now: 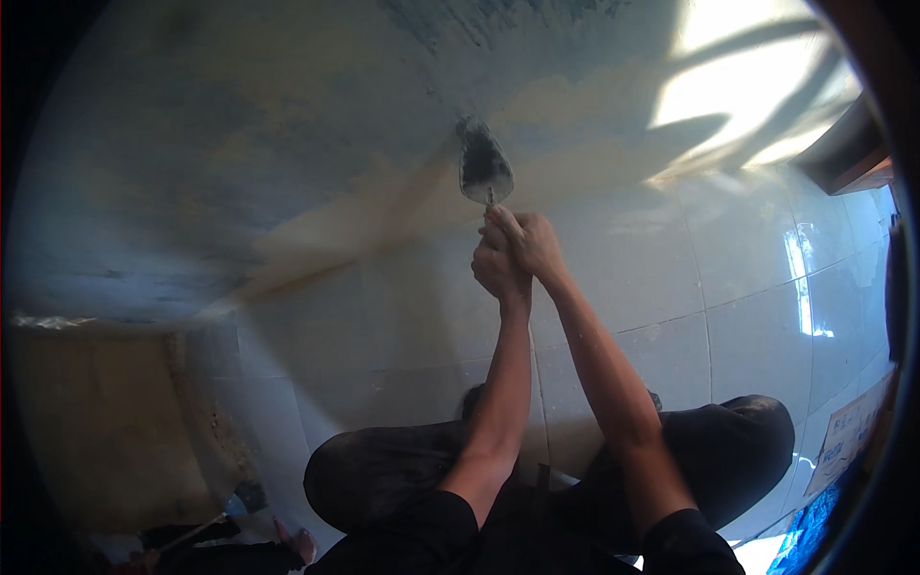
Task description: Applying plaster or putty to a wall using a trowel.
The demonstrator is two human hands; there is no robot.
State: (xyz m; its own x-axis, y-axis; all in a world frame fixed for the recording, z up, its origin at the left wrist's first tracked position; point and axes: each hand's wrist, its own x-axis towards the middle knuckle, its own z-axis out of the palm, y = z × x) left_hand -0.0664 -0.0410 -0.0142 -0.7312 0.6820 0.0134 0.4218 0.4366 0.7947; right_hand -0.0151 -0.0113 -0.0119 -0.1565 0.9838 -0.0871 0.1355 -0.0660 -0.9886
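Observation:
Both hands are stretched out in front of me, closed together round the handle of a trowel (487,171). My left hand (496,265) wraps the handle from the left and below. My right hand (535,241) lies against it on the right, a little higher, with its thumb near the base of the blade. The handle itself is hidden by the fingers. The pointed metal blade aims away from me, dark in its middle, and its tip meets or lies very near the wall (383,125). That wall is patchy, grey-blue and cream, with dark smears above the blade.
Large pale tiles (613,259) run below the painted surface. A brown wooden edge (853,158) juts in at the right. Lower right are a printed cardboard piece (848,436) and blue plastic (805,537). At lower left another person's dark-clothed limb (240,558) shows beside a scraper-like tool (240,501).

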